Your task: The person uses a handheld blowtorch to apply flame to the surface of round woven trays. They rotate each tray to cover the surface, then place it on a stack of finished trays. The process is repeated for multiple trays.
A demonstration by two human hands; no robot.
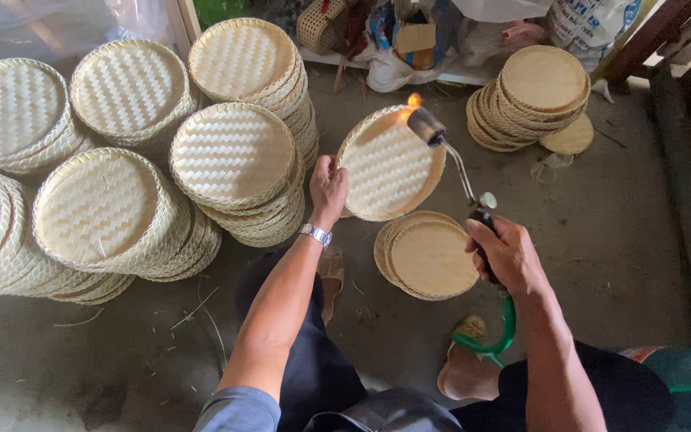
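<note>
My left hand (328,188) grips the left rim of a round woven bamboo tray (389,168), held tilted above the floor. My right hand (505,254) holds a gas torch (449,152) by its handle. The torch's metal nozzle points at the tray's upper rim, where a small orange flame (414,101) burns. A green hose (496,340) runs from the torch handle down past my right arm. Under the held tray, a small pile of woven trays (429,260) lies on the floor. A metal watch sits on my left wrist.
Tall stacks of woven trays (233,160) crowd the left side, with more (97,212) nearer. Another stack (537,92) stands at the back right. Bags and a basket (409,32) line the back wall. The floor is concrete, and my sandalled feet (465,360) rest on it.
</note>
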